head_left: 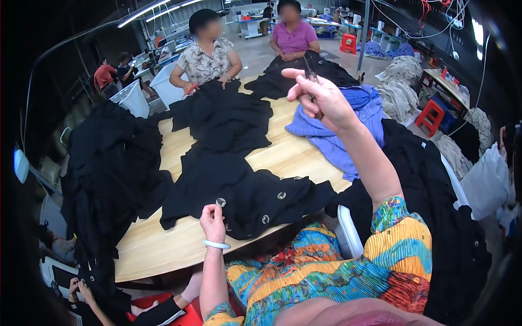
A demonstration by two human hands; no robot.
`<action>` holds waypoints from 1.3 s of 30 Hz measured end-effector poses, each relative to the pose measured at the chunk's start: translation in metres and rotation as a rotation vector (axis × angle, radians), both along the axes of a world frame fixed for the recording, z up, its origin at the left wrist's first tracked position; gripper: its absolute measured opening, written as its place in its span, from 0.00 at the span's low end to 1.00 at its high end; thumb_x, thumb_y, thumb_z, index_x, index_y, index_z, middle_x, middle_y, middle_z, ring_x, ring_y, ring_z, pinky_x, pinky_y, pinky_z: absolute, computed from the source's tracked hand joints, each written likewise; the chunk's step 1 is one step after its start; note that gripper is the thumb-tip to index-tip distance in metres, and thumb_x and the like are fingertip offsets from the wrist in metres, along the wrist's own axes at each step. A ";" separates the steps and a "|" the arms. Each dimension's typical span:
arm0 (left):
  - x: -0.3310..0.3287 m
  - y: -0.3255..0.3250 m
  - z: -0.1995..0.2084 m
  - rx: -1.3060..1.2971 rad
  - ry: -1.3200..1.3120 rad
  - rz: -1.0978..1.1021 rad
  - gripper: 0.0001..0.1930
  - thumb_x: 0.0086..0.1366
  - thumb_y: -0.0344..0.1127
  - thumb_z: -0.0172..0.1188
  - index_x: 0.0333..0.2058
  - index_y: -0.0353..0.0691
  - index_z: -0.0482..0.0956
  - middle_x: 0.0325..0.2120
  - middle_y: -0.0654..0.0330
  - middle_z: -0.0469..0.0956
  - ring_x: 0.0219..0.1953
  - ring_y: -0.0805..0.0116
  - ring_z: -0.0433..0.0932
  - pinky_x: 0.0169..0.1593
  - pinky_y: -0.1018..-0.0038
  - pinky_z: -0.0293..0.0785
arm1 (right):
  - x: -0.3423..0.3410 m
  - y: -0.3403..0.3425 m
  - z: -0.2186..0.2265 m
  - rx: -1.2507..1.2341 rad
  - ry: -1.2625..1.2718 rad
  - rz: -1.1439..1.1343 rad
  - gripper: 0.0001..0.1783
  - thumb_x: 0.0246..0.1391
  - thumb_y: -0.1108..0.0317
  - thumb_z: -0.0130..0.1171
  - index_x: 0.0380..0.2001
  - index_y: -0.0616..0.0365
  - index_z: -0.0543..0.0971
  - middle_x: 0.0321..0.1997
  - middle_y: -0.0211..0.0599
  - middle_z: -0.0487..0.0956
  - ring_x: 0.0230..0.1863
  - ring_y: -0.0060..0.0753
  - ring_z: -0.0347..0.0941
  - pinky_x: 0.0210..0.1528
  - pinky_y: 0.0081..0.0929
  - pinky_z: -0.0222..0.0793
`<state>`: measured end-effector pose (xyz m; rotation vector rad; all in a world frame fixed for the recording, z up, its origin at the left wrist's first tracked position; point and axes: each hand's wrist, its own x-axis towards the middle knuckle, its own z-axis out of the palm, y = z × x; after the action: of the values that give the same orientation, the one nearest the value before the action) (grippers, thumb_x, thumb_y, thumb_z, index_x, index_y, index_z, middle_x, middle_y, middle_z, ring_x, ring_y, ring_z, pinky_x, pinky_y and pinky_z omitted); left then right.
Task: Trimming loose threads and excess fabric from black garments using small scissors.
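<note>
A black garment (217, 187) lies on the wooden table in front of me, with several large round buttons along its near part. At its near edge my left hand (212, 223) is closed, thumb and fingers pinching a dark, light-marked button (221, 202). Another button (281, 195) shows farther right on the same cloth. My right hand (325, 103) is raised well above the table, over a blue-purple garment (348, 146). A small dark pointed tool (310, 69) sticks up from its curled fingers, the index finger stretched out; its exact kind is unclear.
Black garments are heaped on the left (114, 163) and right (435, 212). Across the wooden table (157, 247) sit two people; one holds a red-handled tool (190, 89). Another person's hands (80, 288) work at lower left. Red stools (430, 117) and grey cloth piles (399, 73) stand at right.
</note>
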<state>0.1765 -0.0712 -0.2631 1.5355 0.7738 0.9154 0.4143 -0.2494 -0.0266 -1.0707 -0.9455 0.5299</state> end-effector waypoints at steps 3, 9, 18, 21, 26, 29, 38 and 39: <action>-0.001 -0.001 0.002 -0.012 0.016 0.007 0.05 0.57 0.30 0.52 0.25 0.37 0.69 0.18 0.70 0.66 0.19 0.85 0.63 0.23 0.87 0.64 | -0.005 0.005 -0.017 -0.073 -0.009 0.040 0.19 0.55 0.64 0.42 0.48 0.62 0.65 0.24 0.32 0.72 0.11 0.09 0.50 0.13 0.09 0.50; 0.008 0.007 0.033 0.035 -0.038 -0.002 0.06 0.56 0.33 0.54 0.25 0.37 0.72 0.16 0.69 0.67 0.18 0.84 0.63 0.21 0.86 0.61 | -0.039 0.022 -0.077 -0.389 -0.294 0.014 0.22 0.55 0.53 0.40 0.46 0.58 0.62 0.24 0.25 0.69 0.19 0.12 0.54 0.22 0.11 0.52; 0.000 0.001 0.048 -0.150 -0.176 -0.062 0.04 0.57 0.30 0.53 0.27 0.36 0.72 0.23 0.68 0.70 0.24 0.83 0.68 0.28 0.85 0.68 | -0.104 0.049 -0.158 -0.599 -0.195 0.380 0.16 0.55 0.57 0.43 0.34 0.59 0.68 0.24 0.27 0.69 0.26 0.16 0.61 0.29 0.16 0.59; -0.004 -0.007 0.049 -0.165 -0.188 -0.099 0.04 0.57 0.29 0.52 0.28 0.35 0.72 0.24 0.67 0.71 0.26 0.82 0.68 0.30 0.85 0.68 | -0.112 0.054 -0.166 -0.506 -0.210 0.389 0.15 0.53 0.56 0.45 0.32 0.59 0.69 0.22 0.24 0.68 0.23 0.14 0.58 0.26 0.15 0.56; -0.008 -0.017 0.051 -0.174 -0.200 -0.126 0.04 0.57 0.29 0.51 0.29 0.34 0.72 0.26 0.66 0.71 0.27 0.81 0.69 0.32 0.84 0.69 | -0.115 0.059 -0.172 -0.518 -0.248 0.400 0.14 0.55 0.58 0.43 0.35 0.59 0.69 0.22 0.21 0.66 0.21 0.10 0.55 0.22 0.10 0.51; -0.005 -0.015 0.052 -0.187 -0.264 -0.158 0.04 0.58 0.29 0.51 0.29 0.34 0.71 0.28 0.64 0.71 0.28 0.80 0.70 0.34 0.83 0.70 | -0.110 0.062 -0.173 -0.524 -0.183 0.387 0.13 0.55 0.59 0.43 0.35 0.57 0.69 0.21 0.20 0.65 0.19 0.08 0.52 0.19 0.08 0.47; -0.010 -0.015 0.054 -0.119 -0.297 -0.207 0.04 0.56 0.27 0.52 0.29 0.32 0.71 0.35 0.58 0.70 0.31 0.77 0.72 0.37 0.83 0.69 | -0.109 0.073 -0.167 -0.501 -0.265 0.391 0.13 0.55 0.59 0.43 0.33 0.57 0.69 0.21 0.20 0.65 0.19 0.08 0.52 0.19 0.08 0.47; -0.011 -0.015 0.054 -0.116 -0.296 -0.206 0.04 0.56 0.27 0.52 0.29 0.32 0.71 0.35 0.58 0.70 0.31 0.77 0.72 0.37 0.83 0.69 | -0.110 0.073 -0.165 -0.498 -0.265 0.393 0.13 0.55 0.59 0.43 0.33 0.57 0.69 0.21 0.20 0.65 0.19 0.08 0.52 0.19 0.08 0.47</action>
<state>0.1656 -0.0866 -0.2096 1.3130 0.4399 0.9012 0.3046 -0.1768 -0.1920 -1.4321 -1.3088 1.0012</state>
